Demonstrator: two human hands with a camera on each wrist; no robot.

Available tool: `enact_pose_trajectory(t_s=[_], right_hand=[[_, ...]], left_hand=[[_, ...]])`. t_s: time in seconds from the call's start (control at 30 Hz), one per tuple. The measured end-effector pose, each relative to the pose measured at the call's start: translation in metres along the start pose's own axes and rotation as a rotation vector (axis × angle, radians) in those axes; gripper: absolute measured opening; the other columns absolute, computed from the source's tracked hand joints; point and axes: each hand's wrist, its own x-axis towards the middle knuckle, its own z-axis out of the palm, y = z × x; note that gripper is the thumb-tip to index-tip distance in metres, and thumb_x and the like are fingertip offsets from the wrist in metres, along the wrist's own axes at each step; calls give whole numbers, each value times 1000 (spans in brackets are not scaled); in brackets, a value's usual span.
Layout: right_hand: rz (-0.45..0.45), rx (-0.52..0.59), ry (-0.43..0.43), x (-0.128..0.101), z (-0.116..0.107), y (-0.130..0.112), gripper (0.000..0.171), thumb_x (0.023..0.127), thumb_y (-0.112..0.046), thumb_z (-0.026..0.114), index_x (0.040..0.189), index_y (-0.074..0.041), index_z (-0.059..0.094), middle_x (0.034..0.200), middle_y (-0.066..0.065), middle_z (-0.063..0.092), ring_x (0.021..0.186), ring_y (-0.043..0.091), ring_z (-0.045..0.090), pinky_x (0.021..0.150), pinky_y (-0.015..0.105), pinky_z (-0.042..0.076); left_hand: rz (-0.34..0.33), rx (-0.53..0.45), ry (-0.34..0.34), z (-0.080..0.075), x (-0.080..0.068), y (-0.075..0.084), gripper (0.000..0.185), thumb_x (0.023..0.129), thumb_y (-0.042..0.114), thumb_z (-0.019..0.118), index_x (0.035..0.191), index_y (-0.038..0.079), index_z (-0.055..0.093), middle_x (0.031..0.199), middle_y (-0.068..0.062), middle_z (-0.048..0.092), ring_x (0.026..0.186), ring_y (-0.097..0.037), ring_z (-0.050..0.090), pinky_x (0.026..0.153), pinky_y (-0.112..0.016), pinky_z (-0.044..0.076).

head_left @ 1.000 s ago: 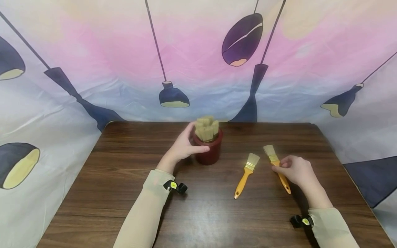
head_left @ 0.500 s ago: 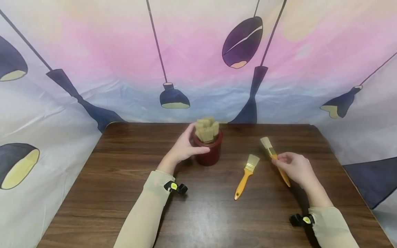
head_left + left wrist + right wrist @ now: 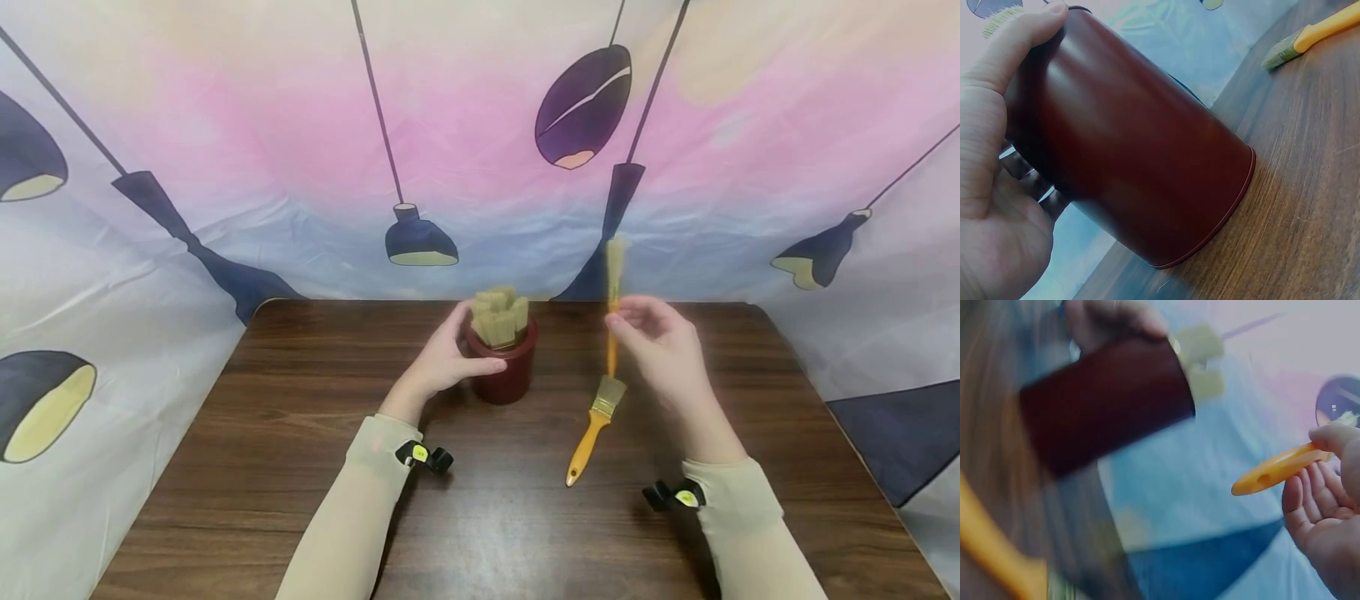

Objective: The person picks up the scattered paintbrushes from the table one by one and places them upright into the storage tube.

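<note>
My left hand (image 3: 442, 354) grips a dark red cylindrical pot (image 3: 1141, 137) from its left side, thumb across the front near the rim. Several paintbrushes (image 3: 498, 321) stand in that pot, pale bristles up and handles hidden inside. In my right hand (image 3: 667, 350), thumb and fingers pinch a paintbrush (image 3: 612, 337) by its orange handle (image 3: 1272, 472). It hangs upright above the table, to the right of the pot, bristles on top. A second loose paintbrush (image 3: 588, 442) lies on the table below it, bristles pointing away from me.
The dark wooden table (image 3: 300, 467) reaches back to a fabric backdrop (image 3: 300, 150) printed with hanging lamps. A small black camera (image 3: 435, 458) is strapped at the left wrist, and another camera (image 3: 667, 497) at the right.
My right hand has lifted its paintbrush off the table, moved it up and to the left, and turned it upright. The left hand stays around the pot.
</note>
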Motion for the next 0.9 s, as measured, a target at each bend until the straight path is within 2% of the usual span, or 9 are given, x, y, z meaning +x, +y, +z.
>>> enact_pose_trajectory(t_s=[0.3,0.43,0.73,0.9], right_hand=[[-123,219,35,21,60,-22,21,100,2,76,120,-4,70,107,-2,76,102,16,73,95,28,61],[-158,251,38,24,76,-24,22,99,4,75,119,-3,69,108,0,75,103,19,72,96,30,61],[-204,169,3,26,96,-14,25,99,1,78,122,6,67,110,10,71,104,19,72,95,29,60],[-215,-19,-12,25,103,0,25,99,-7,82,119,3,71,109,14,74,99,20,72,89,28,60]], left_hand=[[-3,-3,-5,3,1,2,101,81,18,96,165,26,40,149,-6,58,136,-27,60,113,-53,52],[7,-10,-9,5,2,2,102,81,17,96,165,26,40,150,-6,58,136,-27,60,113,-52,52],[15,-10,-5,6,3,1,103,81,15,96,167,23,38,153,-8,57,137,-29,60,114,-51,52],[19,-10,5,7,3,2,102,80,12,95,166,19,39,154,-12,56,139,-31,59,114,-53,51]])
